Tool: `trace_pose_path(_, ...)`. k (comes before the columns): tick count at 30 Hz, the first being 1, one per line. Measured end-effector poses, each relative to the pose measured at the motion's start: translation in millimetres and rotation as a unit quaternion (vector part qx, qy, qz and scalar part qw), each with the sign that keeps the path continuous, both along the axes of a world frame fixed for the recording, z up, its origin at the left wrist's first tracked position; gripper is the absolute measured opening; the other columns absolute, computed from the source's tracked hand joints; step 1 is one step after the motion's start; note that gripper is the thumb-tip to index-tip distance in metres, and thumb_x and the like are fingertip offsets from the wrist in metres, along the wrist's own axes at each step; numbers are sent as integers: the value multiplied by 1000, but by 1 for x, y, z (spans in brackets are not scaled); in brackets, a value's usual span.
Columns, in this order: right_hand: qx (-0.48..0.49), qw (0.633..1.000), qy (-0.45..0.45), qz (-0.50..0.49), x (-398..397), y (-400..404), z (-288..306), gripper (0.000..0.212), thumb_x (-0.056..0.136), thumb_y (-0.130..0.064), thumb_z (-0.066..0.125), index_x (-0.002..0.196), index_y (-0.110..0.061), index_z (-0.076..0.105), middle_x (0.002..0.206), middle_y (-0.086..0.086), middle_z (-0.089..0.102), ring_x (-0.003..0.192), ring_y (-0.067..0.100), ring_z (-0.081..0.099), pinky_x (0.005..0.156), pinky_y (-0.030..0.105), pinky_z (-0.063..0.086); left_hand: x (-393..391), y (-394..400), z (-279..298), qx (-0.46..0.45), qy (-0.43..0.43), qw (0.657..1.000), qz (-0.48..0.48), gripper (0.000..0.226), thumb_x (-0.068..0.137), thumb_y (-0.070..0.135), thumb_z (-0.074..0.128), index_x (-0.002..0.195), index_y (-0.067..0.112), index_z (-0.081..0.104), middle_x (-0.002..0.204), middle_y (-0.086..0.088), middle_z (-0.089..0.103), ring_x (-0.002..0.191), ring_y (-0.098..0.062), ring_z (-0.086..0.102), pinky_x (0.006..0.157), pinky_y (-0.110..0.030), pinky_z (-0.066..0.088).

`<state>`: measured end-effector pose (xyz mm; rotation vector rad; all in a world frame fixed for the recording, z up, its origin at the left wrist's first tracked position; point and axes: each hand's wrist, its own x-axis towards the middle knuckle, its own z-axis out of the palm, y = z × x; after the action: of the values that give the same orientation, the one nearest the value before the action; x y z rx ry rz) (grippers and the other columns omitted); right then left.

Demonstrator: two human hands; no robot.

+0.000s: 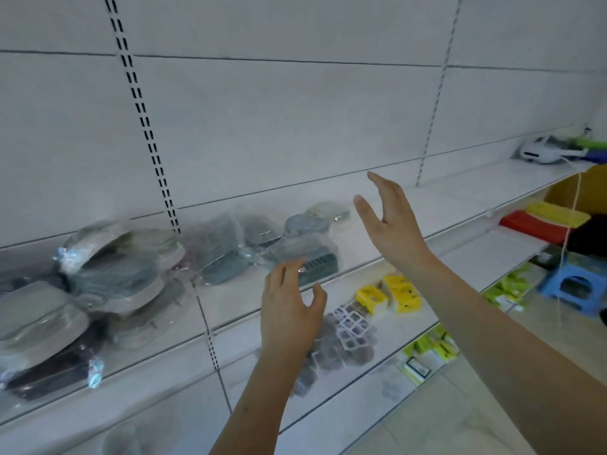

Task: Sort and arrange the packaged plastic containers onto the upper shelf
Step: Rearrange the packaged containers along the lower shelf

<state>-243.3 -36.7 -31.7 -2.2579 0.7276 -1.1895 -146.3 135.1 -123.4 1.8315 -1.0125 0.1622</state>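
1. Left hand nearest, raised in front of the upper shelf, fingers spread and loosely curved, holding nothing, fingertips just short of the closest packaged container.
2. Right hand higher and further right, palm turned inward, fingers straight and wide apart, also holding nothing, apart from every package.
3. Packaged plastic containers lying flat on the upper shelf in two loose groups: a heaped pile at far left, overlapping and tilted, and a scattered cluster near the middle, with a grey-green slatted piece in clear film closest to the left hand.
4. Probably light and fairly stiff inside, judged from the thin moulded shapes; outer film glossy and likely slippery, so best gripped across the rigid edges of the container rather than by the loose wrap, which could stretch or slide.
5. Heap at left looks unsteady; lifting from the top down seems safer than pulling from beneath.
6. Exact shape of each container hard to tell through blur and glare, possibly soap dishes or lidded boxes.
7. Lower shelf below: yellow boxes and white grid trays.
8. Further right: a blue stool and a white headset at the far end of the upper shelf.
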Motion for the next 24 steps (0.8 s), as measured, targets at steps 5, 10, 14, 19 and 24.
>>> trace_pose_path(5, 17, 996, 92, -5, 38, -78, -8, 65, 98, -51, 52, 154, -24, 33, 155, 2, 33, 143, 21, 33, 115, 33, 28, 43, -74, 12, 21, -1, 999, 33, 44, 89, 27, 67, 132, 20, 57, 131, 1, 52, 121, -19, 50, 101, -42, 47)
trace_pose_path(10, 46, 986, 157, 15, 79, -137, -25, 71, 95, -46, 60, 156, -25, 29, 156, 4, 30, 143, 25, 32, 114, 35, 31, 72, -130, 26, 125, 7, 991, 42, 55, 92, 37, 61, 143, 21, 47, 143, -2, 44, 133, -21, 38, 107, -39, 39)
trace_pose_path(14, 87, 971, 217, 44, 120, -175, -44, 78, 90, -51, 64, 156, -26, 28, 157, 8, 29, 144, 30, 32, 115, 41, 33, 90, -158, 32, 233, 26, 971, 41, 74, 92, 47, 58, 153, 19, 29, 153, -9, 34, 139, -29, 32, 112, -41, 33)
trace_pose_path(19, 125, 929, 340, 77, 172, -217, -58, 94, 82, -65, 66, 157, -26, 24, 155, 12, 30, 139, 37, 36, 109, 46, 38, 111, -209, 40, 392, 86, 911, 96, 109, 83, 69, 59, 159, 19, -1, 160, -27, 11, 145, -45, 20, 116, -49, 26)
trace_pose_path(24, 112, 906, 384, 137, 187, -243, -76, 83, 73, -63, 71, 140, -25, 41, 132, 13, 48, 116, 35, 54, 96, 45, 50, 124, -250, 36, 495, 148, 848, 119, 138, 71, 82, 63, 155, 16, -25, 159, -34, -18, 149, -50, 12, 119, -51, 24)
